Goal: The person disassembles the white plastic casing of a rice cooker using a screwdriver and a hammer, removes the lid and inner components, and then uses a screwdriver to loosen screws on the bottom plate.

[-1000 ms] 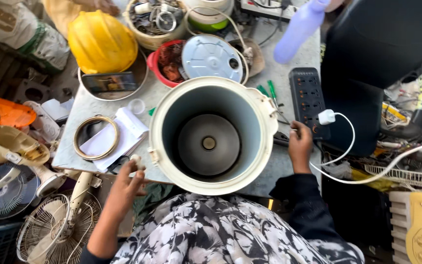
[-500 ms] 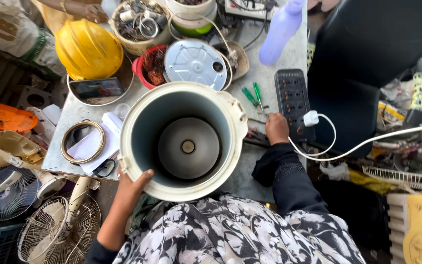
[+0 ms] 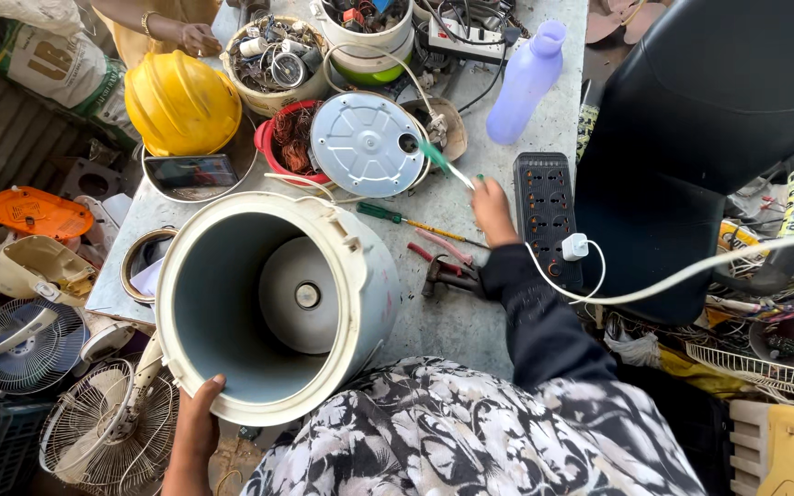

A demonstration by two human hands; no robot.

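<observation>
Cooker shell: cream, open-topped, tilted toward the wearer at the near edge of the bench. Left hand clasps its lower rim. Right hand pinches what looks like a green-handled screwdriver, tip by the round metal plate. Risk: held at one point, the shell may roll off; the white cable could snag the sleeve.

Left hand grips the near rim of a white cooker body, tilted with its open mouth toward the camera. Right hand holds a green-handled screwdriver above the tabletop, just beside a black power strip. A round metal base plate lies beyond.
</observation>
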